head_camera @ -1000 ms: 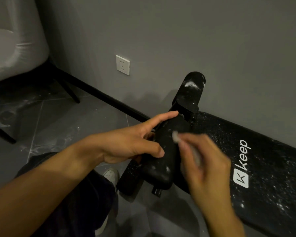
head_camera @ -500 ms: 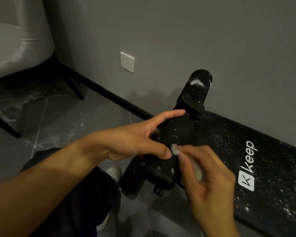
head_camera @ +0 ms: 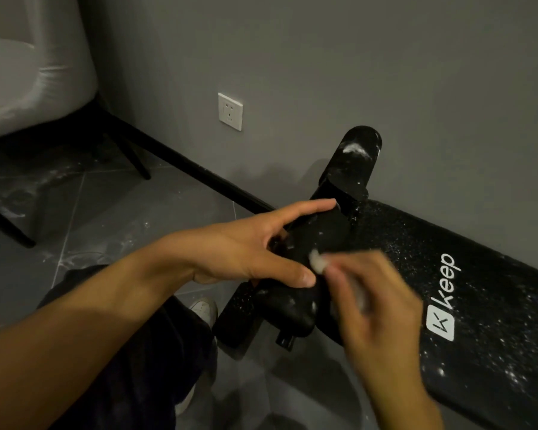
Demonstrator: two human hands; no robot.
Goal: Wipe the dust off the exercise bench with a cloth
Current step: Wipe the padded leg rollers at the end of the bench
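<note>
Exercise bench [head_camera: 479, 305] sits close along the grey wall [head_camera: 385, 72]. Long axis runs lower right to upper left, roller end pointing toward the wall socket [head_camera: 230, 111]. Black padded surface speckled with white dust. Left hand [head_camera: 249, 249] grasps the near foam roller [head_camera: 292, 308], thumb across its front, forefinger stretched along the far side. Right hand [head_camera: 376, 305] blurred, fingers pinching a small white cloth [head_camera: 317, 263] against the roller, just beside the left thumb.
</note>
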